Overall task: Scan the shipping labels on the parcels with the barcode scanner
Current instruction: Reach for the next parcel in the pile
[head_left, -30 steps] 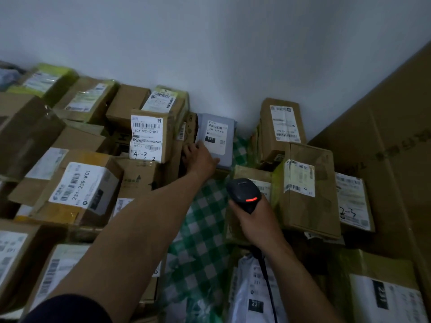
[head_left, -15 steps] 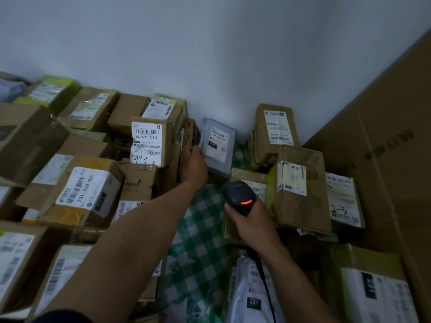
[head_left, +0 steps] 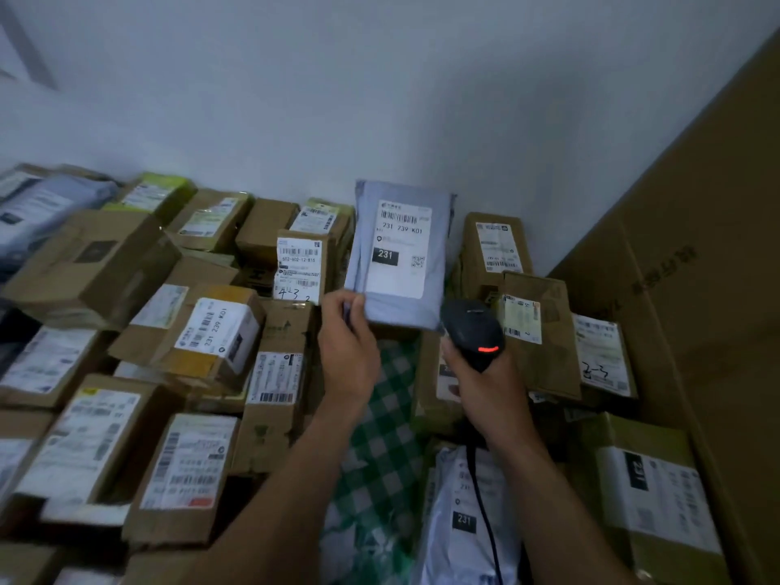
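Observation:
My left hand (head_left: pixel 346 348) pinches the lower left corner of a grey poly mailer (head_left: pixel 399 255) and holds it upright above the pile, its white shipping label (head_left: pixel 401 247) facing me. My right hand (head_left: pixel 489 386) grips a black corded barcode scanner (head_left: pixel 472 331) just below and to the right of the mailer. A red light glows on the scanner's back. Its head points toward the mailer's lower edge.
Cardboard parcels with labels crowd the left (head_left: pixel 211 331) and the back right (head_left: pixel 498 247). A large brown carton wall (head_left: pixel 696 289) stands on the right. A green checked cloth (head_left: pixel 380 437) shows between my arms, with a white mailer (head_left: pixel 464 521) below.
My left hand has lifted the grey mailer off the pile and brought it up and nearer, label facing me. The scanner in my right hand has risen toward it.

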{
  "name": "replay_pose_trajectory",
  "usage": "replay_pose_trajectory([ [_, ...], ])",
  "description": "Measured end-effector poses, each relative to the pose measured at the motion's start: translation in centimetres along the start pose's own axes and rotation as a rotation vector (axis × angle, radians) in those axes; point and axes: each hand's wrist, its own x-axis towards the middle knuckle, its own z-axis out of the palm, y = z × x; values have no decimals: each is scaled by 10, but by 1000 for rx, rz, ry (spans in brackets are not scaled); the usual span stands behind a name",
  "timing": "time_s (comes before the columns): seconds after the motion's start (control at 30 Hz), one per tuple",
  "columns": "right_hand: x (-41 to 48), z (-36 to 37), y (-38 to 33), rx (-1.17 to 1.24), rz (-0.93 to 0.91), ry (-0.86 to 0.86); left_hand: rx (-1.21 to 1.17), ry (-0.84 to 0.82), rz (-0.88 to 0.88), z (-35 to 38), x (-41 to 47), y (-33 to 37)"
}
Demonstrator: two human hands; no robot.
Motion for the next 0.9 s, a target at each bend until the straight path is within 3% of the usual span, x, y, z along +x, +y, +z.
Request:
replay_pose_trajectory([
  [0.23,-53,-1,-20,95,-108,105,-149,-24,-143,-51,-92,27],
  [0.43,-90,-20,-12,108,-114,121,-524,-254,-491,-89,-104,50],
  [0.67,-124,-32,-10,109,-150,38,-366,-349,-273,-110,-112,62],
  [0.9,-149,-41,-20,-14,-188,36,-221,-247,-144,-107,-123,51],
])
